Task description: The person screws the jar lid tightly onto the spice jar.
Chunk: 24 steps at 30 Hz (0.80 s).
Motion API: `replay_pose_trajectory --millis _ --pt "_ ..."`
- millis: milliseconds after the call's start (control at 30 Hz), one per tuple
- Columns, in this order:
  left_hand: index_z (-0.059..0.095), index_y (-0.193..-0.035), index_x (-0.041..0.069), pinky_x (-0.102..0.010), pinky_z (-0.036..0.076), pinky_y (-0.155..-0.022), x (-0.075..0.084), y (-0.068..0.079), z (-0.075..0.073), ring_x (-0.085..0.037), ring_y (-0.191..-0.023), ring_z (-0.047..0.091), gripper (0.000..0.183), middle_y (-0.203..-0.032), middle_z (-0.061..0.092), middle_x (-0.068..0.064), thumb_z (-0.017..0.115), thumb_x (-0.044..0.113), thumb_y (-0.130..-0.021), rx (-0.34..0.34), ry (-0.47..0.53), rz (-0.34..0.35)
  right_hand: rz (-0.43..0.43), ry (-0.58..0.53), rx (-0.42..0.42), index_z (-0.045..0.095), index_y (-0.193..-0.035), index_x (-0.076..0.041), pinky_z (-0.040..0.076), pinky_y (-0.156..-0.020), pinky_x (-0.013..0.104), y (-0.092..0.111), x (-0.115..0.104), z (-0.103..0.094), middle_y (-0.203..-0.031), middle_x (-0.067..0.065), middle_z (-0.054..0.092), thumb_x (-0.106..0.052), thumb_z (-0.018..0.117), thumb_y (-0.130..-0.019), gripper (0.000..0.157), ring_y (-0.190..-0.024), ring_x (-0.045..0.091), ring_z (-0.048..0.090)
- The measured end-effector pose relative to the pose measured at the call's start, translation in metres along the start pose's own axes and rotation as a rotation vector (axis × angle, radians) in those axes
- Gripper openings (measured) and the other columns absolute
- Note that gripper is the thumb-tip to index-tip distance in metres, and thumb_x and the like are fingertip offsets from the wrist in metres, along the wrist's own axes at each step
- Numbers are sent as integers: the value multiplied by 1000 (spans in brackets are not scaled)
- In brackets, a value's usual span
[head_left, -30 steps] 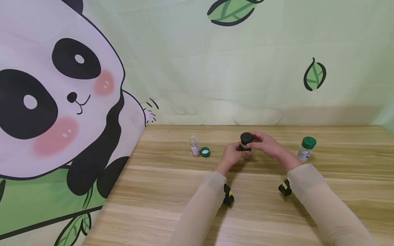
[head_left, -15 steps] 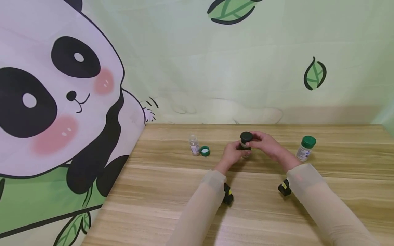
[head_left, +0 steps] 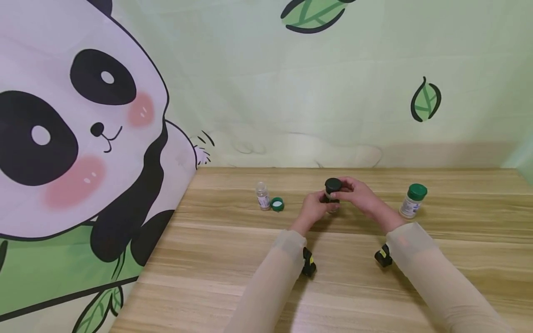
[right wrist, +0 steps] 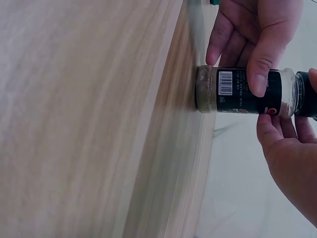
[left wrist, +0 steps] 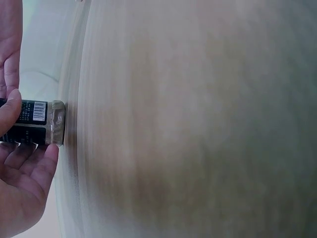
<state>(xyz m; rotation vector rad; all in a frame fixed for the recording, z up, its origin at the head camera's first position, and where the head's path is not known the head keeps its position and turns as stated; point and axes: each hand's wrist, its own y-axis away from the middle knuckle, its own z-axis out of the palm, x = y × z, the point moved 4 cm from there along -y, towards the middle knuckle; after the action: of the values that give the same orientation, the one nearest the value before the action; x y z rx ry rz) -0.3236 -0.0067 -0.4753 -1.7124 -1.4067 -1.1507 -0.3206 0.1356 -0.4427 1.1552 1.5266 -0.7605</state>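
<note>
A glass spice jar (right wrist: 242, 91) with a black label and barcode stands upright on the table. Its black cap (head_left: 333, 185) sits at the top, over a clear neck. My left hand (head_left: 315, 209) grips the jar's body, thumb across the label and fingers behind. From the other side, my right hand (head_left: 358, 193) holds the black cap between thumb and fingers. The right wrist view shows the left hand (right wrist: 257, 39) at the top, while the right hand (right wrist: 290, 153) comes from below. In the left wrist view, only the lower part of the jar (left wrist: 37, 119) shows.
To the left stands a small clear bottle (head_left: 263, 197) without a lid, and a green cap (head_left: 277, 204) lies beside it, white inside up. A green-capped jar (head_left: 412, 202) stands right of the right hand. The wooden table (head_left: 208, 259) meets a panda-printed cloth (head_left: 333, 92) behind.
The right forearm has shifted very slightly left. Both hands stay on the black-labelled jar and its cap, which show no clear movement.
</note>
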Motion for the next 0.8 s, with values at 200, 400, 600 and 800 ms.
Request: replay_pose_trajectory --millis 200,400,600,800 --pt "74 -122 7 -24 52 -94 0 2 1 -19 -115 69 32 -124 75 -10 78 13 -91 -1 7 -6 -9 -8 20 38 -147 9 33 -121 57 1 0 2 -153 33 43 -13 64 -100 58 -144 46 43" --pt "74 -121 6 -24 52 -94 0 1 0 -21 -116 68 31 -125 75 -11 78 14 -91 7 -12 1 -16 -15 45 37 -148 10 34 -121 55 0 0 4 -153 33 43 -11 64 -100 59 -144 46 42" --pt "74 -121 5 -20 51 -86 0 0 0 -15 -107 67 31 -123 75 -12 78 13 -90 10 -13 11 -18 -26 62 35 -148 11 36 -120 53 2 -3 6 -153 34 42 -10 63 -100 60 -144 46 42" --pt "74 -120 5 -17 49 -82 1 0 0 -11 -100 65 31 -123 76 -12 78 13 -90 14 -11 5 -13 -42 73 34 -148 11 36 -120 53 3 -6 8 -154 35 41 -10 63 -100 60 -145 46 41"
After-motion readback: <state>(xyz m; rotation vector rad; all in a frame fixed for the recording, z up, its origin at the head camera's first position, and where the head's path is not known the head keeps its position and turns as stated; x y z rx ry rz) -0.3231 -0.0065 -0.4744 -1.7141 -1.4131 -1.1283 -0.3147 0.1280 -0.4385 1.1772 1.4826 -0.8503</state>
